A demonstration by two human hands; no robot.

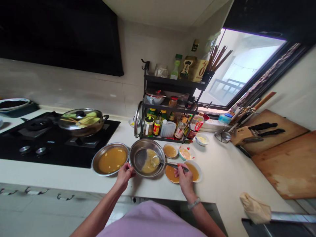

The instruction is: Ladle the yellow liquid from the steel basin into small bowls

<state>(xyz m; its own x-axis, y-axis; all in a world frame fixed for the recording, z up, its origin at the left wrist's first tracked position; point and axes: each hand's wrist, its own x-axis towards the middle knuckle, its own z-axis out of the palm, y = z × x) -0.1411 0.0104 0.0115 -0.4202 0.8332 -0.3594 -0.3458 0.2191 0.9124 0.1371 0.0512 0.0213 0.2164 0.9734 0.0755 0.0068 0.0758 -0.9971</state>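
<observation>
My left hand (pixel 125 173) pinches the near-left rim of a steel basin (pixel 139 158), which tilts slightly. A shallow pool of pale brown liquid (pixel 148 167) lies on the basin's right side. Closed around a dark handle, my right hand (pixel 185 179) holds a ladle (pixel 156 160) with its bowl down in that liquid. To the left stands another steel basin (pixel 95 164), fuller, with brown liquid and pale bits. Right of my basin are a small bowl of brown liquid (pixel 170 150), a patterned bowl (pixel 187 152), and two more bowls partly behind my right hand.
A lidded pan (pixel 81 126) sits on the black gas stove (pixel 51 144) at left. Behind the basins rises a black spice rack (pixel 172 107) full of bottles. Cutting boards (pixel 283 164) and a knife block (pixel 243 135) lean at right, near a small bowl (pixel 201 139) of chopped pieces.
</observation>
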